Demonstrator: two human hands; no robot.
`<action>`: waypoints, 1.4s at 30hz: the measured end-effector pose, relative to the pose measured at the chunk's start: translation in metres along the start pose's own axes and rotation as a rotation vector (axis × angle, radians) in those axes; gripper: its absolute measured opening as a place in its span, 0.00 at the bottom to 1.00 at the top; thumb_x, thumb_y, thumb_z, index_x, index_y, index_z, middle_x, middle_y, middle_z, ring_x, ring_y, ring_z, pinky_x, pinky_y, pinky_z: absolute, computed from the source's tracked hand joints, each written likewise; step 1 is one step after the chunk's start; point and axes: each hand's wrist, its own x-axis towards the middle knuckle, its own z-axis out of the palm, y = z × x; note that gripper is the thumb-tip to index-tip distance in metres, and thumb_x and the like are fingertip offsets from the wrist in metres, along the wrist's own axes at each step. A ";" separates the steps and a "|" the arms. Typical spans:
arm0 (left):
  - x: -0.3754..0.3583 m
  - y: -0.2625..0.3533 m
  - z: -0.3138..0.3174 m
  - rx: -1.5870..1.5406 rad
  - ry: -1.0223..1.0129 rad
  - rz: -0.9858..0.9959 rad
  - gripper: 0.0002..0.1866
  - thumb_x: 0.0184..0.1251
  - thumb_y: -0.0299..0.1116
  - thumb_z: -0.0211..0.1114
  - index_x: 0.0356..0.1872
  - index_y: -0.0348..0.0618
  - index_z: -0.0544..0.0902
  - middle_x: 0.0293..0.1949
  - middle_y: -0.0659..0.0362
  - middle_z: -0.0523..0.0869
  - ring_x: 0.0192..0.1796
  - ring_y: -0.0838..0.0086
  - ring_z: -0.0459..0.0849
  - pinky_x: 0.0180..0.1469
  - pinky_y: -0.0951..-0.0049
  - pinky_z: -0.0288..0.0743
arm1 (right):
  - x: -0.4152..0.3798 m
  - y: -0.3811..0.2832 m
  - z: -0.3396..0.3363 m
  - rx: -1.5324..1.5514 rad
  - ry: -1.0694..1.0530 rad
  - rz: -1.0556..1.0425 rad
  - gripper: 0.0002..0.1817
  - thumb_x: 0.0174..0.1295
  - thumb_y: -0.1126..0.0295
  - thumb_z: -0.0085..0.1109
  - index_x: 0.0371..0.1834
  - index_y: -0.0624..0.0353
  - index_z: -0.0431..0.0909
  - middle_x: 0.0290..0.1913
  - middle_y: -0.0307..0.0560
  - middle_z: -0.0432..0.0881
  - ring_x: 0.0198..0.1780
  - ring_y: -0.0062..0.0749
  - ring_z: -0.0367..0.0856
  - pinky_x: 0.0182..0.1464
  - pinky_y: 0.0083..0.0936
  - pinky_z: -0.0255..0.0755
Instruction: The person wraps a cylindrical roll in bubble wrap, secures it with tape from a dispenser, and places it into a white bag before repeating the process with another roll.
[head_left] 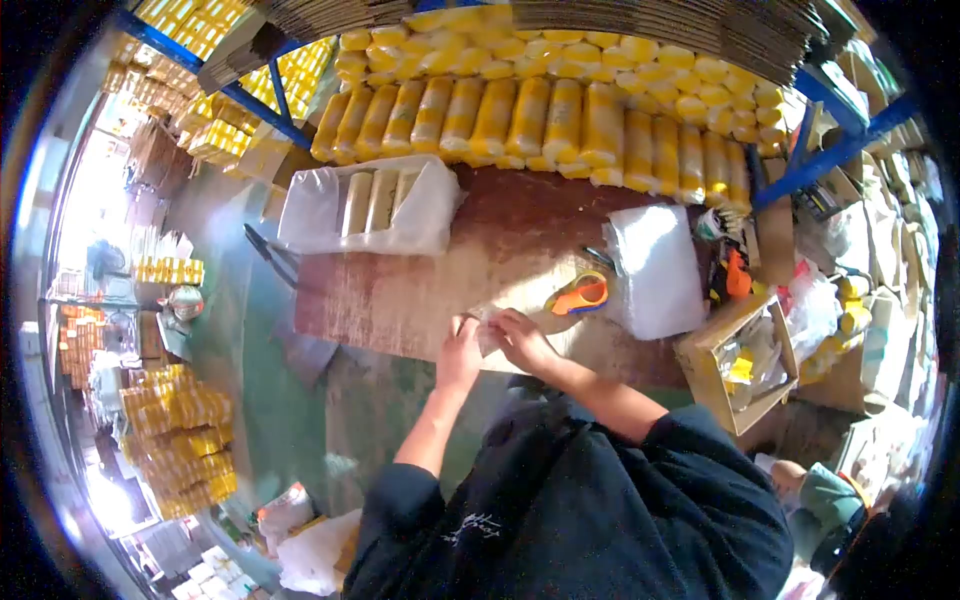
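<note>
Close together at the near edge of the brown worktable (400,300) are my left hand (460,350) and my right hand (523,340). The fingers of both are closed and bent around a thin, see-through piece (488,338) that looks like plastic film. Its shape is mostly hidden by the fingers. Just beyond my right hand lies an orange tape dispenser (580,296). Farther right, a stack of white plastic sheets or bags (655,270) rests on the table, with a dark pen-like item (598,258) beside it.
An opened clear bag (425,215) with several pale rolls (380,202) stands at the table's back left. Yellow wrapped rolls (530,115) are stacked along the back between blue rack posts (840,150). At right is a cardboard box (745,365) with scraps; a person (835,500) is behind it.
</note>
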 end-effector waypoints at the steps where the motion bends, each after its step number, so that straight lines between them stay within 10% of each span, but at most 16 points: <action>1: 0.009 -0.006 -0.001 0.037 -0.039 0.056 0.09 0.69 0.24 0.59 0.47 0.42 0.82 0.53 0.50 0.82 0.50 0.47 0.86 0.49 0.51 0.81 | -0.002 -0.001 -0.002 -0.023 -0.006 -0.013 0.19 0.58 0.70 0.70 0.50 0.62 0.75 0.41 0.58 0.80 0.42 0.56 0.81 0.44 0.44 0.77; 6: 0.055 -0.035 0.000 -0.151 -0.351 0.443 0.18 0.57 0.21 0.69 0.50 0.41 0.82 0.53 0.48 0.81 0.50 0.55 0.86 0.51 0.63 0.82 | 0.010 -0.005 -0.012 0.188 -0.116 0.204 0.36 0.56 0.56 0.78 0.59 0.60 0.66 0.43 0.60 0.83 0.43 0.48 0.87 0.44 0.41 0.81; 9: 0.071 -0.030 0.004 -0.529 -0.439 0.235 0.27 0.53 0.22 0.74 0.57 0.41 0.76 0.52 0.50 0.78 0.54 0.60 0.81 0.55 0.65 0.78 | 0.029 -0.011 -0.021 0.051 -0.191 0.540 0.34 0.55 0.53 0.81 0.54 0.60 0.72 0.34 0.50 0.85 0.33 0.35 0.84 0.37 0.35 0.78; 13: 0.061 -0.042 0.014 -0.235 0.023 0.169 0.33 0.55 0.27 0.79 0.61 0.40 0.72 0.50 0.49 0.76 0.58 0.61 0.77 0.57 0.59 0.74 | 0.032 0.022 -0.011 0.105 -0.142 0.530 0.30 0.49 0.52 0.83 0.46 0.58 0.77 0.35 0.52 0.85 0.39 0.38 0.86 0.44 0.37 0.80; 15: 0.022 -0.105 0.065 -0.354 0.044 -0.230 0.33 0.65 0.35 0.75 0.66 0.41 0.68 0.58 0.47 0.77 0.54 0.59 0.82 0.50 0.60 0.79 | 0.036 0.026 -0.009 0.142 -0.092 0.571 0.28 0.49 0.53 0.83 0.41 0.58 0.78 0.35 0.49 0.85 0.37 0.35 0.84 0.43 0.35 0.79; 19: -0.018 -0.004 0.048 -1.079 -0.104 -0.900 0.34 0.79 0.50 0.62 0.77 0.54 0.58 0.65 0.47 0.76 0.49 0.62 0.88 0.45 0.64 0.87 | 0.026 0.022 -0.001 0.306 0.006 0.649 0.22 0.53 0.59 0.82 0.39 0.58 0.77 0.31 0.41 0.83 0.33 0.26 0.80 0.37 0.29 0.77; 24: -0.014 0.030 0.071 -1.216 0.306 -0.769 0.36 0.73 0.36 0.71 0.75 0.49 0.62 0.64 0.50 0.77 0.60 0.63 0.84 0.54 0.63 0.87 | 0.009 0.026 -0.001 0.361 0.003 0.703 0.15 0.61 0.66 0.77 0.39 0.59 0.78 0.33 0.37 0.82 0.35 0.19 0.78 0.36 0.24 0.76; 27: -0.020 0.016 0.070 -1.149 0.278 -0.723 0.32 0.72 0.29 0.70 0.73 0.46 0.65 0.65 0.50 0.76 0.61 0.59 0.83 0.56 0.57 0.89 | 0.003 0.029 -0.025 0.974 -0.039 0.935 0.17 0.62 0.63 0.77 0.42 0.60 0.79 0.35 0.37 0.82 0.36 0.18 0.79 0.37 0.22 0.76; 29: -0.018 0.004 0.068 -1.155 0.254 -0.718 0.32 0.70 0.27 0.71 0.71 0.44 0.67 0.65 0.51 0.76 0.62 0.60 0.82 0.56 0.59 0.88 | -0.022 0.090 -0.034 0.457 -0.008 0.565 0.21 0.61 0.59 0.74 0.49 0.61 0.82 0.42 0.48 0.83 0.45 0.33 0.82 0.49 0.37 0.80; 31: -0.018 -0.004 0.065 -1.209 0.237 -0.753 0.32 0.67 0.27 0.74 0.69 0.42 0.70 0.64 0.53 0.78 0.62 0.64 0.81 0.55 0.66 0.86 | -0.039 0.118 -0.080 -0.752 -0.079 0.280 0.25 0.57 0.60 0.73 0.55 0.62 0.81 0.54 0.53 0.80 0.59 0.44 0.77 0.61 0.43 0.74; 33: -0.011 -0.006 0.053 -1.174 0.148 -0.740 0.34 0.64 0.26 0.76 0.70 0.42 0.71 0.64 0.53 0.80 0.64 0.65 0.81 0.60 0.66 0.83 | -0.025 0.100 -0.104 -1.055 -0.310 0.650 0.27 0.56 0.60 0.69 0.58 0.62 0.81 0.62 0.55 0.75 0.69 0.51 0.68 0.67 0.43 0.67; 42: -0.002 -0.031 0.036 -0.886 -0.092 -0.607 0.36 0.58 0.27 0.80 0.69 0.45 0.76 0.61 0.57 0.84 0.63 0.69 0.82 0.64 0.66 0.79 | -0.029 0.158 -0.113 -1.025 -0.411 0.350 0.22 0.64 0.57 0.65 0.55 0.60 0.81 0.55 0.52 0.85 0.64 0.45 0.77 0.69 0.43 0.62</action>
